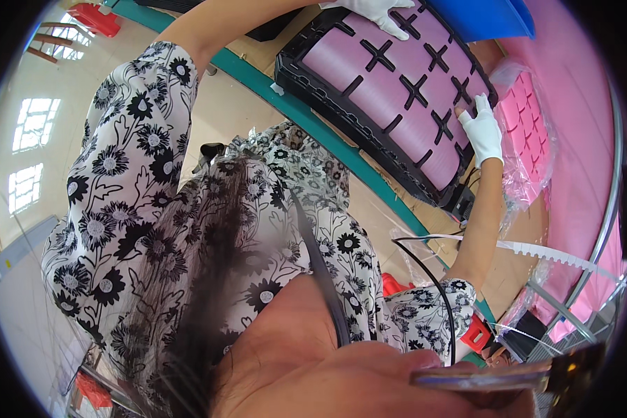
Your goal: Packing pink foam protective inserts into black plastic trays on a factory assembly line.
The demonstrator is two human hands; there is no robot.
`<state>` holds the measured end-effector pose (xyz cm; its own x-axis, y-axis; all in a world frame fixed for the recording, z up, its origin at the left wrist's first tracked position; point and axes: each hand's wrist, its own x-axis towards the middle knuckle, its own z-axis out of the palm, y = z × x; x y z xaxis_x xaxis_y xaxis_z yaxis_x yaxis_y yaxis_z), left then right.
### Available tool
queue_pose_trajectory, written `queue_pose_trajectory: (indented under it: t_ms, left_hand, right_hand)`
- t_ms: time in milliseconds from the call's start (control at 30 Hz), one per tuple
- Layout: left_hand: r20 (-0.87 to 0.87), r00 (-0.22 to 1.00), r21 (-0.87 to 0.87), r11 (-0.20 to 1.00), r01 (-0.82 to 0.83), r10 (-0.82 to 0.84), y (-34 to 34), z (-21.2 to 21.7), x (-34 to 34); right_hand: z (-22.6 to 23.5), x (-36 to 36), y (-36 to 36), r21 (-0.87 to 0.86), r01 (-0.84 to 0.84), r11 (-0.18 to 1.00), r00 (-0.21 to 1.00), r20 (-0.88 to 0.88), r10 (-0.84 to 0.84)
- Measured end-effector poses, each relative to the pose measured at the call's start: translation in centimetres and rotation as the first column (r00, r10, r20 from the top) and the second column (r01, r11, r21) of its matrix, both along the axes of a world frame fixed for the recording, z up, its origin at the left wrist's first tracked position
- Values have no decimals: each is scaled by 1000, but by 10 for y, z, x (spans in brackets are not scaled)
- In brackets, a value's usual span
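A black plastic tray (352,129) lies at an angle on the table, with pink-mauve panels (348,59) showing between its black crosses and short bars. At its far edge is my left hand (377,12) in a white glove, fingers spread over the pink surface; the frame's upper edge cuts part of this hand off. My right hand (482,132), also in a white glove with bare thumb tip, rests on the tray's right edge, fingers stretched and thumb apart. Neither hand shows anything held between its fingers.
A blue bin (491,17) stands behind the tray. To the right lies a pink block-patterned piece (526,125) in clear plastic, beside pink sheeting (578,111). A black cable (439,282) and a white toothed strip (550,252) cross near my right forearm. The table has a green edge (258,87).
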<state>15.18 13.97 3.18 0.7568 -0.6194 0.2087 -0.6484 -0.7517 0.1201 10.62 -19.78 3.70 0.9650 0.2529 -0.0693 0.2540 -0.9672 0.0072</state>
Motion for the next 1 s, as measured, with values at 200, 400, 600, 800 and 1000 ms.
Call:
queue_pose_trajectory:
  t_ms: [200, 400, 600, 800, 1000]
  left_hand:
    - [380, 922, -162, 977, 142, -71, 4, -10, -11]
    - [133, 978, -284, 939, 194, -162, 22, -15, -62]
    - [224, 921, 18, 946, 323, -318, 39, -3, -131]
    - [173, 969, 22, 985, 174, -175, 44, -38, -143]
    - [118, 967, 48, 974, 222, -226, 46, -34, -149]
  right_hand:
    - [-5, -34, 8, -199, -96, 975, 951, 272, 149]
    - [-29, -71, -6, -45, -209, 977, 941, 261, 214]
    - [-18, -119, 13, -103, -217, 971, 965, 125, 229]
    - [-7, -152, 23, -114, -187, 976, 982, -45, 183]
    - [-1, -170, 24, -104, -222, 969, 972, -96, 213]
